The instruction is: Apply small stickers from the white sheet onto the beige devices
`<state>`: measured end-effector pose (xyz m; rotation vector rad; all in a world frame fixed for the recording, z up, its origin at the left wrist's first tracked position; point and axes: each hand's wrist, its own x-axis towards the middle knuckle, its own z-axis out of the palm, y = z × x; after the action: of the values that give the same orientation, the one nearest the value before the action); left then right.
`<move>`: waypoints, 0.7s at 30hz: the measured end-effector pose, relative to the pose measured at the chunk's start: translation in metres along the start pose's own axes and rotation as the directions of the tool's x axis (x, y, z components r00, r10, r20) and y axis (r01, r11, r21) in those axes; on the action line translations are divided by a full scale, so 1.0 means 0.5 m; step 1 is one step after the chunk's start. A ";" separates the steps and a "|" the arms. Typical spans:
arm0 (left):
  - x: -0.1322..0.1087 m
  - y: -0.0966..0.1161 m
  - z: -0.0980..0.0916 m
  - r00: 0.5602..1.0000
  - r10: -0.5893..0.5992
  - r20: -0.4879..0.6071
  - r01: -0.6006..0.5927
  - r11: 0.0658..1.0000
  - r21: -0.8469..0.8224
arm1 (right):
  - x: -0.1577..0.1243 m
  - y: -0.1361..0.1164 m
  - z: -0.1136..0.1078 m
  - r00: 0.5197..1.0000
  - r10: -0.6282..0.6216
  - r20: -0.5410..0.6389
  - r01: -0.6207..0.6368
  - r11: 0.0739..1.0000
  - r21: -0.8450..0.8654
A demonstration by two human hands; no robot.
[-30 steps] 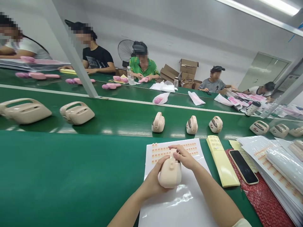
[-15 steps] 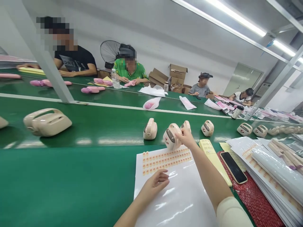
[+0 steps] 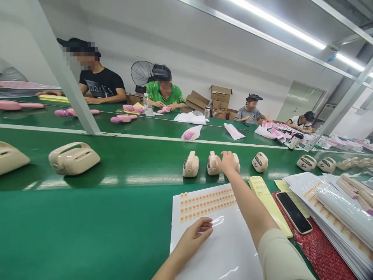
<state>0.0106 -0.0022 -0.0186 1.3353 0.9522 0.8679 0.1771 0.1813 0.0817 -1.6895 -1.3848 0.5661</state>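
Observation:
My right hand (image 3: 227,161) reaches out to the green conveyor belt (image 3: 125,171). Its fingers curl against the right side of a beige handheld device (image 3: 212,163) that stands on the belt. Another beige device (image 3: 190,165) stands just left of it, and a third (image 3: 237,162) is partly hidden behind my hand. My left hand (image 3: 197,230) rests on a white sticker sheet (image 3: 210,241) with its fingers loosely stretched, holding nothing. Rows of small orange stickers (image 3: 206,203) cover the sheet's far end.
More beige devices (image 3: 260,161) stand along the belt, with larger beige housings (image 3: 74,158) at left. A yellow strip (image 3: 269,200), a phone (image 3: 293,212) and stacked sticker sheets (image 3: 335,210) lie at right. Several people work across the line among pink items (image 3: 124,118).
My right hand carried the beige device from the sticker sheet out to the belt and set it down in the row. My left hand let go and settled on the sheet.

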 end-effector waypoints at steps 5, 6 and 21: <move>0.003 0.007 0.001 1.000 -0.025 -0.002 0.025 1.000 0.017 | 0.014 0.061 -0.089 0.973 0.207 -0.099 -0.197 0.975 0.105; 0.004 0.008 0.000 0.999 -0.034 0.003 0.034 0.999 0.027 | 0.015 0.075 -0.109 0.958 0.272 -0.091 -0.258 0.956 0.140; -0.018 0.006 0.023 0.996 -0.017 -0.084 -0.039 0.780 -0.624 | -0.283 0.059 -0.107 0.783 0.352 0.512 -0.605 0.620 0.500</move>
<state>0.0179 -0.0147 -0.0149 0.7259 0.6266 1.1354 0.1954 0.0294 0.0616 -1.3847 -0.7609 1.5641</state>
